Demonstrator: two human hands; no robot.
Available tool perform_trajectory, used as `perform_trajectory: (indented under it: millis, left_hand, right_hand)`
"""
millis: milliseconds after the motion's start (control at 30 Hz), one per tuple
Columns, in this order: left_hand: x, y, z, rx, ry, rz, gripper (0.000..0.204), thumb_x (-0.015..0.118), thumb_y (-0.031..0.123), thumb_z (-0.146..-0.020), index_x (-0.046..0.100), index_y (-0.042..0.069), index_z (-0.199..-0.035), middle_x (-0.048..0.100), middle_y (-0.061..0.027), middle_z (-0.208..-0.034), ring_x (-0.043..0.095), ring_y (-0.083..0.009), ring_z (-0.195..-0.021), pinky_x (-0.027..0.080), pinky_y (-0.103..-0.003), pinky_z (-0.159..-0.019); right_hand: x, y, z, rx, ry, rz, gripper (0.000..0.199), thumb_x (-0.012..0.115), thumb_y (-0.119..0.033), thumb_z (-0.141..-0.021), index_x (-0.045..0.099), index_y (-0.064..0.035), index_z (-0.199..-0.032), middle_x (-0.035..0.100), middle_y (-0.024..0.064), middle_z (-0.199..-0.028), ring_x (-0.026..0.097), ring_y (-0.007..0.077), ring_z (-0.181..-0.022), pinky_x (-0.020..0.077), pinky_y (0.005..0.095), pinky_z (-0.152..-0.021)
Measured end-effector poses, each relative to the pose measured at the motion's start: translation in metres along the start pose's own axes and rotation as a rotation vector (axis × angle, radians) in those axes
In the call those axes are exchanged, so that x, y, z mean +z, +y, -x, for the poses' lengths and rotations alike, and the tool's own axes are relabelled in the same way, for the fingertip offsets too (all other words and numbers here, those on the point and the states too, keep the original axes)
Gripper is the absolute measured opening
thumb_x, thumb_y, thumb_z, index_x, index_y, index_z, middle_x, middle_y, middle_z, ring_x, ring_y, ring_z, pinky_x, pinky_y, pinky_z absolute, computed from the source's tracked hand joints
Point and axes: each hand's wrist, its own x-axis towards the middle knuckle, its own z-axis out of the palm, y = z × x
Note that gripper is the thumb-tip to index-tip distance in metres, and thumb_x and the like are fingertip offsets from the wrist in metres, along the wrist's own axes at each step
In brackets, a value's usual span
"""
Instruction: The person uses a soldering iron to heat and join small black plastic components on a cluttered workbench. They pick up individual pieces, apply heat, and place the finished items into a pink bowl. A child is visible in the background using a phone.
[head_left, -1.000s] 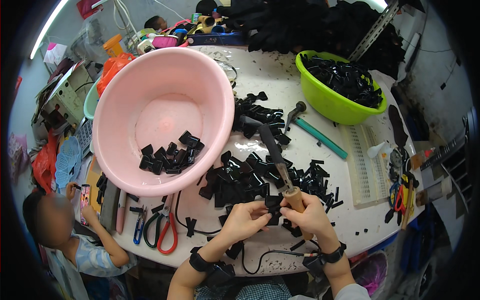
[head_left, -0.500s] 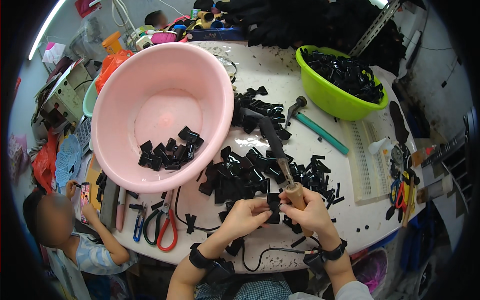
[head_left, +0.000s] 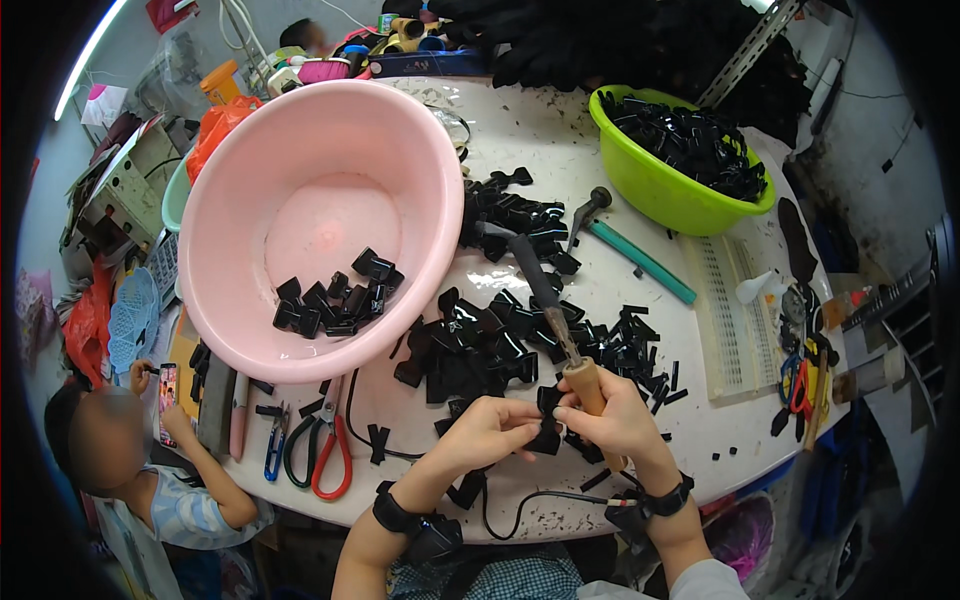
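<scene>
Near the front of the table, my left hand (head_left: 492, 432) pinches one side of a small glossy black bow (head_left: 546, 437). The fingertips of my right hand (head_left: 612, 420) close on the bow's other side. That same right hand also grips a soldering iron (head_left: 582, 385) by its wooden handle, its dark end slanting up and away to the left. Fingers partly cover the bow. Just beyond both hands lies a heap of black bows (head_left: 470, 350), with short black strips (head_left: 635, 335) to its right.
A large pink basin (head_left: 320, 110) with several bows stands left; a green basin (head_left: 640, 190) full of black pieces stands far right. Red-handled scissors (head_left: 328, 465), blue snips (head_left: 275, 450) and a teal stick (head_left: 640, 262) lie around. A cord (head_left: 500, 530) runs near my wrists. Another person (head_left: 110, 450) sits left, holding a phone.
The bow has tilted slightly between my fingers, and the soldering iron has shifted a little to the left with my right hand. Both hands keep their hold.
</scene>
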Motion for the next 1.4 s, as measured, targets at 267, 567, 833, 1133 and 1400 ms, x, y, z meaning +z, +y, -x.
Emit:
perform_trajectory:
  millis: [267, 567, 833, 1133, 1400]
  left_hand:
    - [0.0, 0.002, 0.001, 0.0, -0.012, -0.037, 0.022, 0.049, 0.003, -0.082, 0.054, -0.006, -0.101, 0.058, -0.0065, -0.088, 0.055, -0.0101, -0.075, 0.052, -0.024, -0.061]
    - [0.0, 0.0, 0.001, 0.002, 0.048, -0.006, 0.022, 0.054, 0.004, -0.08, 0.055, -0.007, -0.099, 0.06, -0.0077, -0.086, 0.056, -0.0094, -0.073, 0.049, -0.021, -0.06]
    - [0.006, 0.003, 0.001, 0.061, 0.165, -0.152, 0.02, 0.064, 0.011, -0.076, 0.06, -0.005, -0.088, 0.06, -0.0028, -0.074, 0.053, -0.0047, -0.067, 0.043, -0.018, -0.058]
    - [0.004, 0.001, 0.001, 0.031, 0.213, -0.227, 0.015, 0.059, 0.01, -0.078, 0.062, -0.003, -0.083, 0.064, -0.0071, -0.077, 0.059, -0.0097, -0.071, 0.047, -0.023, -0.064]
    - [-0.002, 0.005, 0.003, 0.121, 0.22, 0.157, 0.011, 0.057, 0.007, -0.079, 0.06, 0.0, -0.088, 0.061, -0.003, -0.078, 0.056, -0.008, -0.075, 0.045, -0.021, -0.065]
  right_hand:
    - [-0.001, 0.003, 0.0, -0.086, 0.001, 0.103, 0.028, 0.065, -0.01, -0.069, 0.052, -0.0006, -0.092, 0.06, 0.0051, -0.069, 0.058, 0.0111, -0.06, 0.0458, 0.0236, -0.055]
    - [0.004, 0.005, 0.0, -0.132, 0.064, 0.094, 0.027, 0.065, -0.011, -0.068, 0.052, -0.0013, -0.089, 0.06, 0.0053, -0.068, 0.058, 0.0119, -0.058, 0.0456, 0.0245, -0.053]
    - [0.008, 0.002, 0.001, -0.218, 0.112, 0.193, 0.025, 0.065, -0.011, -0.068, 0.052, -0.0019, -0.088, 0.06, 0.0061, -0.067, 0.059, 0.015, -0.056, 0.0458, 0.0257, -0.053]
    - [0.018, 0.002, 0.004, -0.426, 0.354, 0.365, 0.029, 0.069, -0.014, -0.068, 0.053, -0.0015, -0.089, 0.058, 0.0075, -0.063, 0.058, 0.0155, -0.051, 0.0442, 0.0242, -0.048]
    - [0.0, 0.011, 0.07, -0.094, 0.323, 0.058, 0.02, 0.067, -0.008, -0.068, 0.053, -0.0014, -0.082, 0.054, 0.0059, -0.058, 0.051, 0.0111, -0.05, 0.0414, 0.0237, -0.048]
